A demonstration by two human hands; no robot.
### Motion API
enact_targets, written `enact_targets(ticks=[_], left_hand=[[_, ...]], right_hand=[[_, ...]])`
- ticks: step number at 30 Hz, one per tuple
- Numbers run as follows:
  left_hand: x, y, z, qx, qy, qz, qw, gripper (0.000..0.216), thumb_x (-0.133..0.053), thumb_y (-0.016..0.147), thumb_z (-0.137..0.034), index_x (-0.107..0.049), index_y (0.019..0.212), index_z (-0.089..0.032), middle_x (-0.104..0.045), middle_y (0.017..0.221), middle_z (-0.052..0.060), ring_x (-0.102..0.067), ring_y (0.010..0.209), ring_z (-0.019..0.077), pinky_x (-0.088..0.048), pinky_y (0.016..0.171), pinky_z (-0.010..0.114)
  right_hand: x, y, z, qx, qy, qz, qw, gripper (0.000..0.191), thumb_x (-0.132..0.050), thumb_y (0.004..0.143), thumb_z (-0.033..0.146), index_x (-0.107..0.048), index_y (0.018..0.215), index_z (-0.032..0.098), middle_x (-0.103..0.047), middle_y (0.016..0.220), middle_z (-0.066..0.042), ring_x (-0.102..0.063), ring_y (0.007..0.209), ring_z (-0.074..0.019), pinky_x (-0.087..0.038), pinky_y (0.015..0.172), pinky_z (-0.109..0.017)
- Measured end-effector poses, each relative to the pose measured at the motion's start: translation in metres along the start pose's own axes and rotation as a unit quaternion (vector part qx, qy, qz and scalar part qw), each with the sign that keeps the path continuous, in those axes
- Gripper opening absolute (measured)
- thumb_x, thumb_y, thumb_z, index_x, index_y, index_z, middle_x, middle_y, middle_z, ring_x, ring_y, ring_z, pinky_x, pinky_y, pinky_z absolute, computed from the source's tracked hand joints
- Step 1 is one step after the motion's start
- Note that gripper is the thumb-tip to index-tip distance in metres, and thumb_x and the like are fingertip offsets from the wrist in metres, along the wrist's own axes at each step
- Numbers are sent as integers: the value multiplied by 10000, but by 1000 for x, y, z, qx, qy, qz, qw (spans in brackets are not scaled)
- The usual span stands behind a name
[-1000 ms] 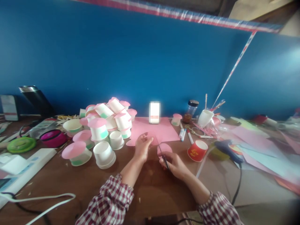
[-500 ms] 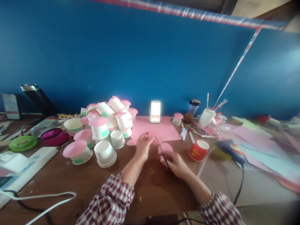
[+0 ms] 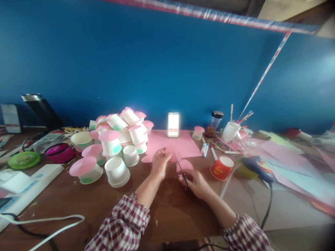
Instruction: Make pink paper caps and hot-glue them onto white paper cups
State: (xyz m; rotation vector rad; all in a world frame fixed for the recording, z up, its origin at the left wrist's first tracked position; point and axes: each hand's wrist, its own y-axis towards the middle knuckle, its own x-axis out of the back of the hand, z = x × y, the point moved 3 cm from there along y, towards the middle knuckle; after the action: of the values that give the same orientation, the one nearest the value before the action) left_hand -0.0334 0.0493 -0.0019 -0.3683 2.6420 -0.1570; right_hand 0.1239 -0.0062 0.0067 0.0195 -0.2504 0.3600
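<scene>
A slender pair of dark-handled metal scissors (image 3: 184, 176) is held in the right hand (image 3: 196, 182), with the handles enclosed by the bent fingers. The long axis is slanted, the handles set toward five o'clock and the narrow blades pointed toward eleven o'clock, in the space between the two hands. How far the blades are parted cannot be told. By the left hand (image 3: 160, 164), thumb and fingers are curved toward each other near the tips; whether paper is pinched there cannot be told, pink being seen against pink. A round pink paper disc (image 3: 187, 164) is partly crossed by the scissors. At twelve o'clock from the hands, a broad flat pink paper sheet (image 3: 183, 143) is laid on the brown tabletop (image 3: 167, 216). A heap of white paper cups with pink discs (image 3: 128, 129) is stacked at ten o'clock from the left hand. A red paper cup (image 3: 222, 168) is placed at two o'clock from the right hand.
</scene>
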Motion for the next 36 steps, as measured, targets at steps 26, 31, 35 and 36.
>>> enact_targets(ticks=[26,31,35,36], left_hand=[[0,0,-4,4,-24,-4,1000,494,-759,622,-178,-561,1074,-167,-599,779,3,-581,591,80,-469,569,216],[5,4,-10,-15,-44,-26,999,461,-750,635,-190,-537,1044,-198,-571,801,-17,-583,632,66,-471,605,204],[8,6,-10,-21,-44,-42,998,418,-738,648,-201,-529,1011,-189,-577,842,-4,-564,610,54,-465,596,203],[8,6,-9,-20,-42,-40,998,408,-735,652,-204,-532,1005,-184,-585,859,7,-567,616,58,-465,594,205]], right_hand=[[-1,1,-5,-10,-35,-3,999,304,-608,768,385,-585,966,156,-525,547,43,-493,442,-110,-377,450,-226],[12,-1,0,54,-156,-86,982,280,-683,687,383,-494,808,215,-494,551,68,-429,486,-103,-332,473,-213],[33,-2,8,42,-265,-186,945,362,-673,677,407,-384,573,215,-466,537,47,-396,512,-110,-307,495,-229],[38,0,10,28,-288,-205,935,349,-661,685,414,-396,574,216,-486,545,38,-417,520,-120,-311,504,-237]])
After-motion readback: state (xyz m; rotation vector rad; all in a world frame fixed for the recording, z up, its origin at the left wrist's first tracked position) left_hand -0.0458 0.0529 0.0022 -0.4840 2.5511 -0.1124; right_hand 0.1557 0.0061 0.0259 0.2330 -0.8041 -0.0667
